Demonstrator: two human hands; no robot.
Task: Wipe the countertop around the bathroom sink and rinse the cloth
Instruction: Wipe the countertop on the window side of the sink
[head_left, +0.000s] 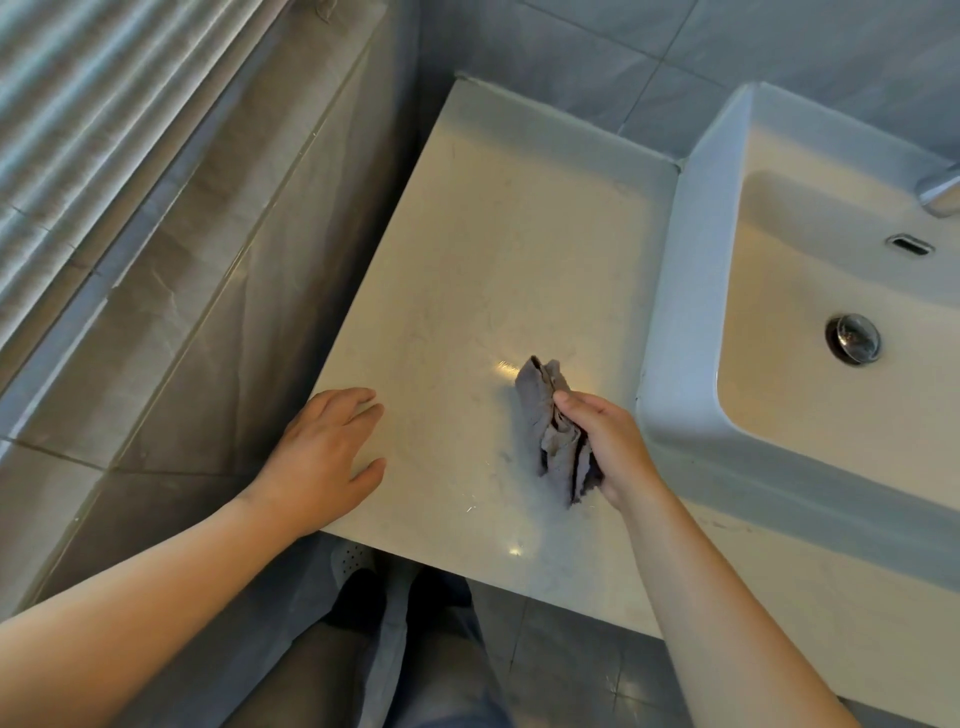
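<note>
A pale stone countertop (498, 249) stretches left of a white raised sink (691, 291). My right hand (608, 441) grips a crumpled grey cloth (545, 415), which rests on the counter near the front, just left of the sink's outer wall. My left hand (327, 452) lies flat with fingers spread on the counter's front left corner. The sink's basin shows a chrome drain plug (854, 339) and an overflow slot (910, 244). Only the tip of the chrome faucet (943, 189) shows at the right edge.
A grey tiled wall (675, 52) runs behind the counter. A grey tiled ledge (218, 270) slopes along the left, beside striped blinds (78, 104). Below the counter's front edge are my legs and slippers (358, 582) on the tiled floor.
</note>
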